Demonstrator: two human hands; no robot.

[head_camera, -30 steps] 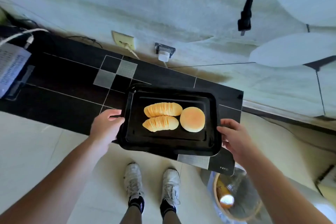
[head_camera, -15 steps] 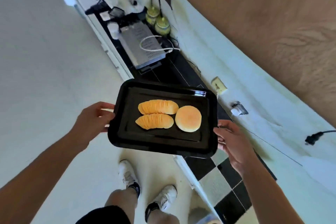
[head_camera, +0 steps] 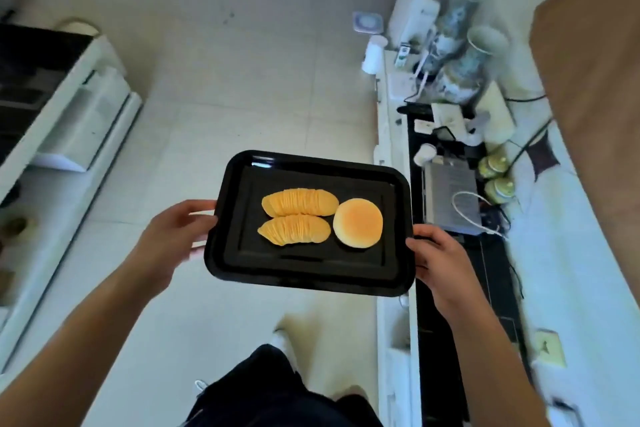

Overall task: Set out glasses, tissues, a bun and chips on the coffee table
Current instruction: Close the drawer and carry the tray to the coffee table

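Note:
A black rectangular tray is held level in the air above the pale tiled floor. On it lie a round golden bun at the right and two fanned stacks of yellow chips, one behind and one in front. My left hand grips the tray's left edge, and my right hand grips its right edge. No glasses or tissues can be seen.
A long low black-topped cabinet runs along the wall on the right, crowded with a silver box, cables, jars and vases. A white and black table stands at the left. Open floor lies ahead.
I have lifted the tray off the black cabinet and turned left with it. The cabinet now lies to my right and the open floor is in front.

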